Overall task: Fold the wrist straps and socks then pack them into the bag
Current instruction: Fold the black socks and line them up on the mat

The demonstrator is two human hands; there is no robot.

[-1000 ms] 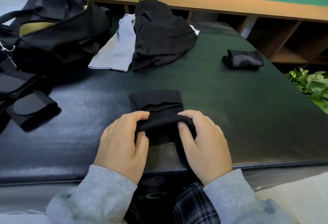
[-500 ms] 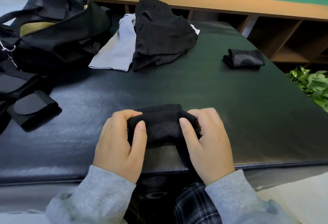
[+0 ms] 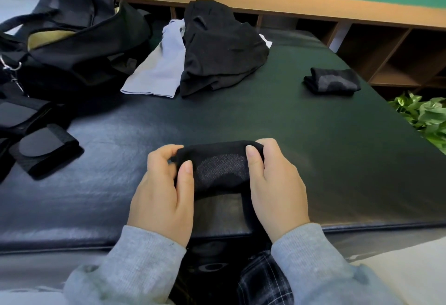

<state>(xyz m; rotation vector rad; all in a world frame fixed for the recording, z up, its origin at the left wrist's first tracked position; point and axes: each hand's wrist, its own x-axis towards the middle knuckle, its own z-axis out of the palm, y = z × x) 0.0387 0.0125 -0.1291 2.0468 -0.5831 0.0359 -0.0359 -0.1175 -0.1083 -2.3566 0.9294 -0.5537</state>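
A black sock (image 3: pixel 220 168) with a grey knit patch is folded into a thick bundle near the table's front edge. My left hand (image 3: pixel 161 193) grips its left end, thumb on top. My right hand (image 3: pixel 275 184) grips its right end the same way. Another folded black-and-grey sock (image 3: pixel 334 83) lies far right. Black wrist straps (image 3: pixel 41 152) lie at the left edge. The black bag (image 3: pixel 72 46) stands open at the back left, showing a yellow lining. A light grey sock (image 3: pixel 160 68) and a pile of black cloth (image 3: pixel 219 51) lie beside the bag.
The black padded table (image 3: pixel 289 140) ends just below my wrists. Wooden shelving (image 3: pixel 391 56) runs along the back and right. A green plant (image 3: pixel 427 114) stands off the table's right edge.
Both hands rolled the near end of the sock forward over the flat part, turning it into a compact bundle with the grey patch facing up. They moved slightly away from me.
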